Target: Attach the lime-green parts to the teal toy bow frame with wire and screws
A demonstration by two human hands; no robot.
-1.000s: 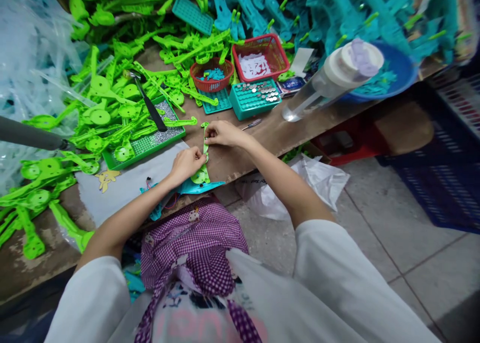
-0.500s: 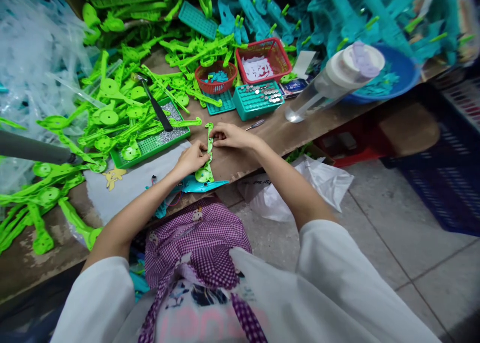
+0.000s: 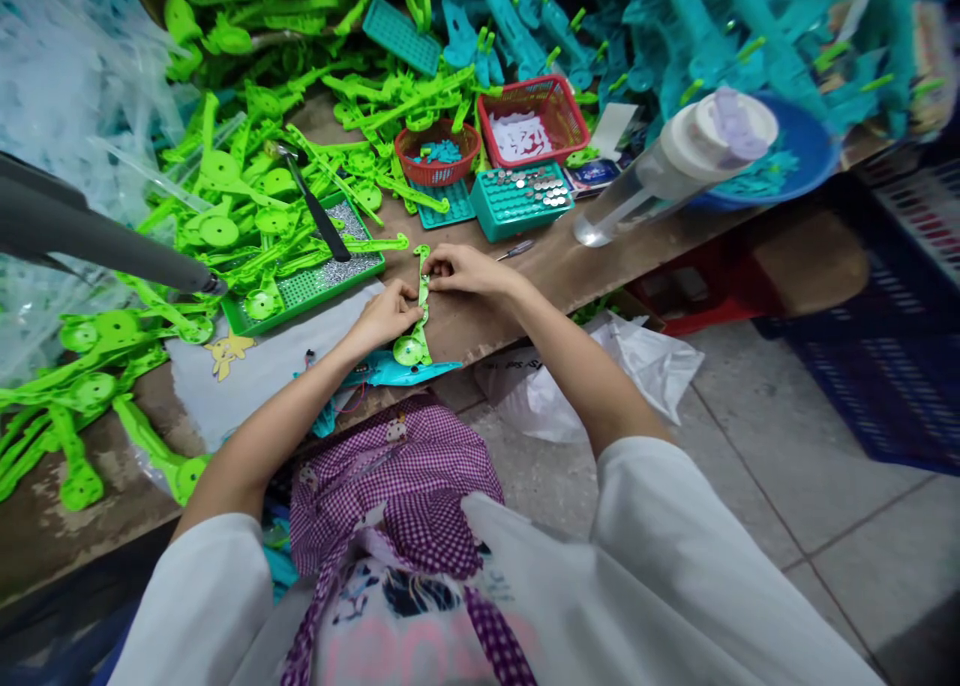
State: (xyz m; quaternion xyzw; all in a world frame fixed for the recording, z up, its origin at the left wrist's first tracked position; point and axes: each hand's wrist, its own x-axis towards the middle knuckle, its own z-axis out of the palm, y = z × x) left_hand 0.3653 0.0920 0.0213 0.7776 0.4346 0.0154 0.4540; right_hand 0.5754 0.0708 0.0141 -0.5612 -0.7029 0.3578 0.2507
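A long lime-green plastic part [image 3: 412, 350] with a round disc at its near end lies at the table's front edge, pointing away from me. My left hand [image 3: 388, 313] grips it from the left, thumb and fingers on its middle. On its far half, the pinched fingers of my right hand [image 3: 461, 269] press from the right; anything small between them is too hidden to make out. Under the disc end sits a turquoise plastic shell [image 3: 412, 370], with thin wires beside it.
Left of my hands, a green tray [image 3: 300, 294] of small metal pieces carries a black-handled hammer [image 3: 321, 216]. Behind are red baskets [image 3: 536, 121], a teal box [image 3: 517, 206] with metal discs and heaped green parts. A clear bottle [image 3: 652, 176] stands right; a screwdriver [image 3: 516, 250] lies nearer.
Both hands stay on the green part with almost no movement. At the left, the grey pole-like object reaches further into view. The whole view has shifted slightly.
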